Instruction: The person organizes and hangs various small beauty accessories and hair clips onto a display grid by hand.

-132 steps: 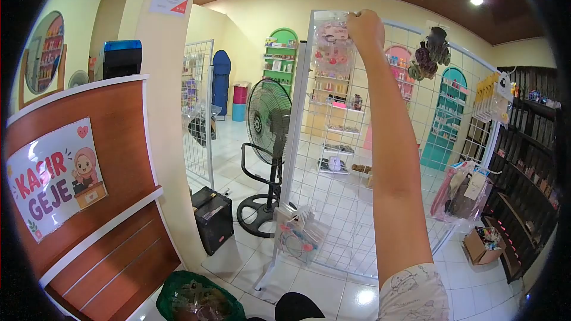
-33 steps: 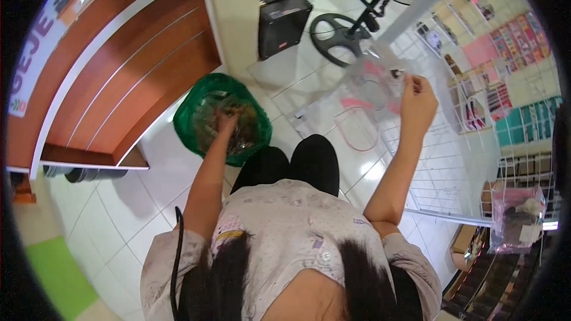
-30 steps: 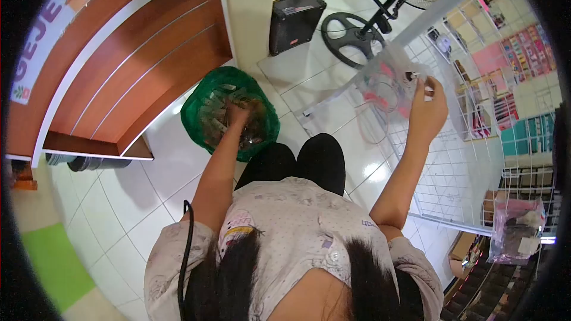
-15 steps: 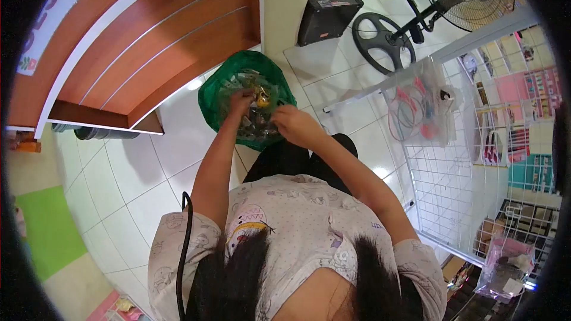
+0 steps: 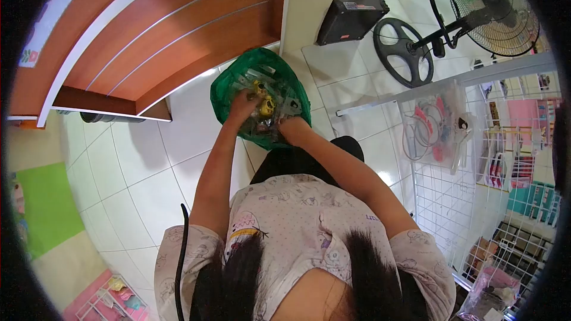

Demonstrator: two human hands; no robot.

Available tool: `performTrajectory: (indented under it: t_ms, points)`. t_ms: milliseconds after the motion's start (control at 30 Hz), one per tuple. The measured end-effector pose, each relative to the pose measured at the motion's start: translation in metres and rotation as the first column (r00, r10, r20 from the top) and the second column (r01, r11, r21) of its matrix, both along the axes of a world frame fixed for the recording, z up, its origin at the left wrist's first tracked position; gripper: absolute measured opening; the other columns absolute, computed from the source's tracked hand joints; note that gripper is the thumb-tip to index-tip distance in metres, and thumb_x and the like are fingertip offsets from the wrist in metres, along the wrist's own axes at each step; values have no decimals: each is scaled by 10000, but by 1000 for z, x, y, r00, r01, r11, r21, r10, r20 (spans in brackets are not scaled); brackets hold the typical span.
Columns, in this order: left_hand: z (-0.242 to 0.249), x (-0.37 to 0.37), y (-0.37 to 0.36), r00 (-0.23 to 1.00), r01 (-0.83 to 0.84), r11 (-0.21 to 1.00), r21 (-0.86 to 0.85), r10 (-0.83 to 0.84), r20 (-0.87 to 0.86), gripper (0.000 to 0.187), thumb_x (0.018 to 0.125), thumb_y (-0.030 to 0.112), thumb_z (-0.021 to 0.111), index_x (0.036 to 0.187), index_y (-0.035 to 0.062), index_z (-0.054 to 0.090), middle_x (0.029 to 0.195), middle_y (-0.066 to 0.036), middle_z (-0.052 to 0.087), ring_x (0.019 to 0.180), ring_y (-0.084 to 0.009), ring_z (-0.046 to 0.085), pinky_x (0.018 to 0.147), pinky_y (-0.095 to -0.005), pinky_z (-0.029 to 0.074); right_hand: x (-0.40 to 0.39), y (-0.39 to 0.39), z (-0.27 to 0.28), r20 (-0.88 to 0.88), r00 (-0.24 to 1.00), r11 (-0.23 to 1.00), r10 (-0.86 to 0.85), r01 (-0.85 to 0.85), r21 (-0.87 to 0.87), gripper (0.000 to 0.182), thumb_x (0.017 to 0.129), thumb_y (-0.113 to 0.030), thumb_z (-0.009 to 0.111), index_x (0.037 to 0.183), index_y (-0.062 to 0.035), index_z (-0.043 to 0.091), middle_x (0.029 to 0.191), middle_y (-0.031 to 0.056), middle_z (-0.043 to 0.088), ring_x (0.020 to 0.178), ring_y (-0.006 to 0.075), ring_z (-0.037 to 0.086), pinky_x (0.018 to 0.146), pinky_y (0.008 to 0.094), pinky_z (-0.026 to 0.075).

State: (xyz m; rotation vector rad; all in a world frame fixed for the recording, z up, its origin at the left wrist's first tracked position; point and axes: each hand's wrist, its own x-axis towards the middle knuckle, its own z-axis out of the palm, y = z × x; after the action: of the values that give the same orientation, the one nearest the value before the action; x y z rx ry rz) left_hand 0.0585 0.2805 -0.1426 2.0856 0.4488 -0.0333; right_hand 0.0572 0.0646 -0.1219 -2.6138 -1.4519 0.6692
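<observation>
A green plastic bag (image 5: 221,87) stands open on the floor in front of my knees. It holds many small clear packets (image 5: 260,74), some with dark contents, and a yellow item with dark marks (image 5: 267,107) near the middle. Inside the bag's left side, my left hand (image 5: 242,106) has its fingers curled among the packets, beside the yellow item. What it grips is too small to make out. My right hand (image 5: 295,131) reaches in at the near right side, its fingertips hidden among the packets.
A wooden counter (image 5: 196,30) curves along the left. A black speaker-like box (image 5: 352,15) and a standing fan (image 5: 410,47) are ahead on the right. A white wire rack (image 5: 443,202) with hanging goods, including packed pink headbands (image 5: 429,122), stands to the right.
My right hand has gone from above the bag's right edge down among the packets. My left hand stays in the bag by the yellow item. The view has shifted slightly.
</observation>
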Motion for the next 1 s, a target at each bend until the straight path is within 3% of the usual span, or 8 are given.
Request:
performTrajectory:
  t_ms: [133, 233, 333, 433, 633, 733, 833, 1000]
  points:
    - [-2, 14, -6, 998, 36, 997, -69, -39, -42, 461, 741, 392, 697, 1022, 31, 641, 1026, -180, 639, 964, -298, 615, 852, -376, 460, 11, 2, 20, -177, 982, 996, -73, 61, -69, 294, 704, -194, 691, 931, -22, 617, 865, 150, 636, 808, 370, 626, 717, 412, 511]
    - [35, 19, -11, 969, 226, 974, 21, -223, -107, 487, 693, 365, 748, 1045, 46, 640, 1009, -147, 647, 943, -270, 619, 827, -355, 472, 20, 10, 42, -528, 816, 896, -235, 392, 208, 406, 673, -258, 740, 978, -22, 613, 968, 193, 608, 912, 388, 592, 785, 425, 491]
    - [7, 29, -10, 960, 274, 955, -109, -279, -26, 442, 663, 291, 779, 1016, 55, 658, 944, -121, 661, 877, -233, 627, 784, -323, 482, 19, 22, 27, -558, 811, 783, -177, 459, 419, 438, 673, -284, 748, 1009, -35, 617, 1086, 223, 554, 1034, 397, 527, 858, 443, 458]
    - [15, 37, -4, 897, 205, 940, -272, -292, -332, 425, 639, 223, 783, 1021, 76, 668, 1030, -109, 649, 907, -220, 610, 827, -322, 469, 6, 36, -6, -383, 908, 835, -169, 338, 434, 456, 667, -270, 748, 1041, -49, 612, 1138, 221, 514, 1083, 406, 480, 890, 465, 436]
    - [-6, 42, 11, 946, 259, 962, -82, -270, -180, 326, 678, 193, 760, 944, 21, 686, 838, -104, 662, 758, -196, 616, 722, -306, 475, -9, 39, 2, -230, 965, 971, -125, 167, 173, 446, 635, -241, 748, 1021, -69, 605, 1154, 186, 493, 1078, 406, 477, 883, 486, 442]
    - [2, 37, 12, 973, 156, 976, -151, -178, -145, 294, 685, 188, 750, 914, 12, 690, 829, -94, 665, 753, -181, 609, 725, -305, 471, -8, 34, 5, -243, 959, 967, -149, 192, 167, 488, 611, -220, 760, 1027, -46, 573, 1223, 180, 457, 1147, 399, 440, 903, 493, 434]
    - [9, 36, 16, 956, 181, 951, -250, -230, -181, 295, 687, 205, 753, 894, 4, 692, 827, -85, 671, 754, -165, 602, 725, -293, 466, -13, 25, -20, -15, 999, 929, -52, 54, 367, 583, 597, -194, 768, 1089, -18, 509, 1253, 181, 443, 1208, 396, 399, 948, 490, 405]
    - [21, 40, 18, 984, 111, 969, -221, -139, -115, 255, 720, 180, 727, 906, 10, 692, 819, -77, 673, 730, -151, 593, 702, -284, 463, -3, 27, -20, -53, 997, 955, 50, -32, 296, 652, 613, -181, 754, 1160, -19, 438, 1290, 199, 407, 1224, 390, 383, 998, 527, 339]
